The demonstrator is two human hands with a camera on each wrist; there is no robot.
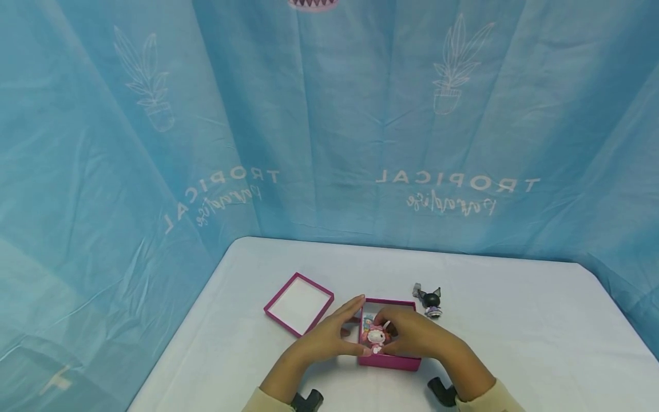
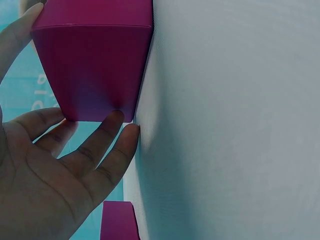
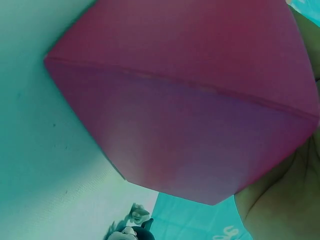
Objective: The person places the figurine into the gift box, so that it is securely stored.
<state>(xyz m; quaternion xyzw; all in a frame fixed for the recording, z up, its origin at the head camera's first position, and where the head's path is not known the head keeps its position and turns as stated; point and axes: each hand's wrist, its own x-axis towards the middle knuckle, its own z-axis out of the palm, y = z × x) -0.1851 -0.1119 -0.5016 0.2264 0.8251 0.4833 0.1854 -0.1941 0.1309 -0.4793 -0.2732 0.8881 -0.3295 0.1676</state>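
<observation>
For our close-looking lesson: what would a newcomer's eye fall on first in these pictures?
Probably the pink figurine, pinched by the right hand at the open magenta box, whose left side the left hand grips. Next, the big blue curtain behind the white table, its "TROPICAL Paradise" lettering mirrored. The magenta-rimmed lid lies left of the box, a small black-headed figurine by its far right corner.

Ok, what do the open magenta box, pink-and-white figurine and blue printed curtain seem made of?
Open magenta box: probably stiff, satin-finished cardboard; flat faces, crisp edges.
Pink-and-white figurine: perhaps smooth plastic, judging by its rounded form; too small for certainty.
Blue printed curtain: thin, faintly shiny sheeting, softly creased; fabric or plastic, I can't tell.
</observation>
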